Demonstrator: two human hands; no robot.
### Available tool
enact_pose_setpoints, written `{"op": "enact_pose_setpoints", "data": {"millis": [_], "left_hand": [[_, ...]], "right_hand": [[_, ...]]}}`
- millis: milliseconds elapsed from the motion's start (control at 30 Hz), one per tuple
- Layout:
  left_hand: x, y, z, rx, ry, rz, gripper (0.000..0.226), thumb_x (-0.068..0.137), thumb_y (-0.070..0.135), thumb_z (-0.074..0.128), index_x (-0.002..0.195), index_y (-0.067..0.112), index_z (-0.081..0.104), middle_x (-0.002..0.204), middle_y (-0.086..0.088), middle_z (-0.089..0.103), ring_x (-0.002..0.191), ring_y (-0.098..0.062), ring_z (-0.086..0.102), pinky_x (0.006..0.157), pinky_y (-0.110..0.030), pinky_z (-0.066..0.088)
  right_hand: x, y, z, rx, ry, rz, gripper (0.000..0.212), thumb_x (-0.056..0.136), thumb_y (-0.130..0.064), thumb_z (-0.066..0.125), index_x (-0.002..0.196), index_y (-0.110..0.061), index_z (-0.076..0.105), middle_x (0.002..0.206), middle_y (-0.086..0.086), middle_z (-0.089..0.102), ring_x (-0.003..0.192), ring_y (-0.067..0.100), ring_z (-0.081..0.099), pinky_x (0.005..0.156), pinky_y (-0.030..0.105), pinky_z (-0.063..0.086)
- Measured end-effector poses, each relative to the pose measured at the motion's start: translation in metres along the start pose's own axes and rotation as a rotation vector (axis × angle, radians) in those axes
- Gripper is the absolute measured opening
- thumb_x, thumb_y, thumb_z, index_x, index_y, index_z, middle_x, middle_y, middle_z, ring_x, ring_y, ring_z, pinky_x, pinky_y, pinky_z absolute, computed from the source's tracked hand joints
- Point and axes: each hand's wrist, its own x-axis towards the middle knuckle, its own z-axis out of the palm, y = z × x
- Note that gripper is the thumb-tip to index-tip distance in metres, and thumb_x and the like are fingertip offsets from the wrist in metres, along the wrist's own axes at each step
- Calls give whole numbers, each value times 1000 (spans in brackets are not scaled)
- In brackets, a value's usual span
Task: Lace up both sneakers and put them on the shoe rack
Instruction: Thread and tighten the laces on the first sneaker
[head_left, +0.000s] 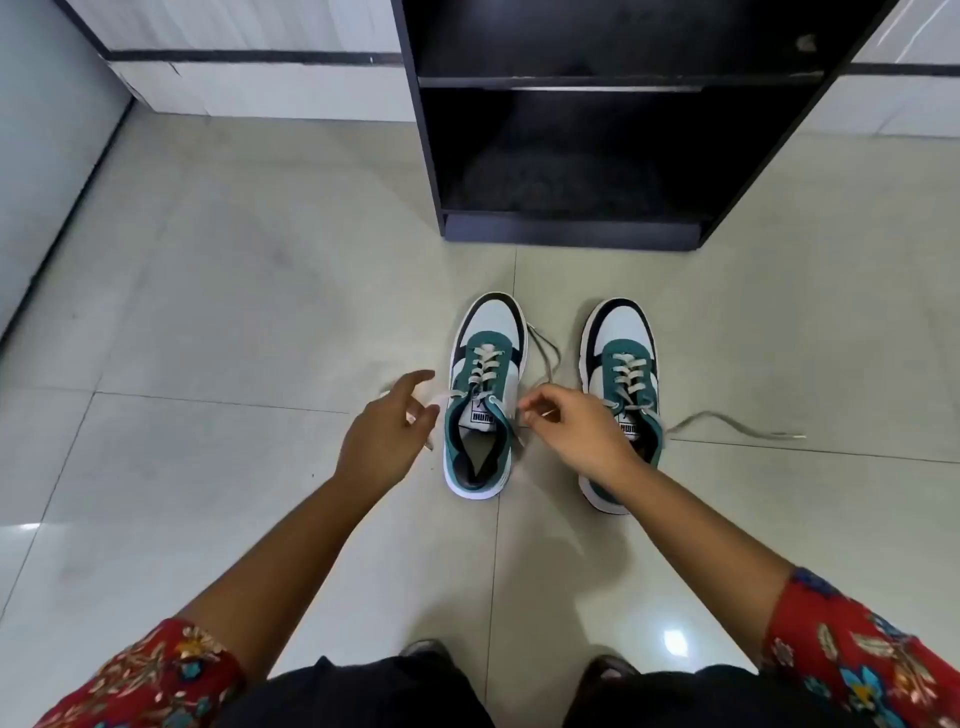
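With both sneakers standing on the floor before the shoe rack (571, 236), the right hand (576, 431) is pinching the left sneaker (480, 410)'s lace end while the left hand (387, 436) is hovering half-open beside its other end; risk: the lace slipping back through an eyelet.

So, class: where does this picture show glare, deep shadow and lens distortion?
Head view: glare patches on the floor tiles, near the person's knees; the shoe rack interior is nearly black, hiding detail; the wide lens bends the wall lines and rack sides; the left hand fingertips look slightly blurred.
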Motion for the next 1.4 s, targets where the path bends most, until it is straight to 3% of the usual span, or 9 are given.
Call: {"op": "enact_pose_setpoints", "data": {"millis": [100,300,567,700,800,933,1067,1200,1400], "left_hand": [[2,-7,9,52,-21,60,38,91,29,51,129,29,46,80,6,61,86,-15,54,70,-30,42],[12,-17,24,-5,54,115,11,87,23,57,97,23,62,113,3,56,108,-21,50,96,-43,41],[20,-14,21,-92,-42,122,17,92,19,49,107,25,53,79,-1,63,55,-15,61,62,-24,51],[25,-7,10,-389,12,-37,17,93,15,47,103,18,61,70,1,52,51,-10,51,47,-17,42],[26,-10,-1,-97,131,-28,18,92,27,48,100,22,63,83,1,63,72,-20,57,63,-29,42],[31,-34,0,542,120,49,31,90,30,51,121,26,55,126,1,59,118,-24,51,107,-50,19],[36,-24,6,129,-33,246,39,91,21,55,129,21,52,131,0,58,118,-21,53,100,-32,35],[33,-14,24,75,38,248,23,88,21,58,110,19,63,113,3,67,103,-18,61,90,-28,43],[21,-17,33,117,195,284,9,89,16,52,92,15,60,81,2,63,78,-18,57,71,-35,47]], "right_hand": [[3,-1,9,-99,10,-17,19,86,-29,60,102,-21,63,98,-8,67,87,11,61,77,30,49],[7,-1,19,-144,41,-26,7,86,-24,59,91,-19,60,93,-4,67,88,17,62,77,33,49],[14,-23,-24,193,-2,-16,12,87,-24,59,95,-17,53,58,1,56,54,20,52,63,35,44],[4,-36,-69,-484,343,-212,12,86,-32,55,91,-22,58,66,0,65,64,24,59,60,32,44],[-5,-37,-80,-706,429,-226,11,85,-26,53,93,-21,59,79,4,69,74,31,61,59,30,39],[-6,-20,-59,-919,-1,7,27,83,-24,53,109,-23,61,111,8,63,102,30,59,71,31,40],[4,-17,-27,-901,32,-117,32,90,-34,46,116,-19,58,117,8,63,108,29,57,81,35,45],[18,-20,10,-498,-35,-158,32,90,-33,50,120,-21,53,118,3,64,104,24,61,81,33,46],[20,-12,19,-317,-37,-97,9,92,-24,46,88,-16,48,84,2,59,79,20,52,65,30,34]]}}
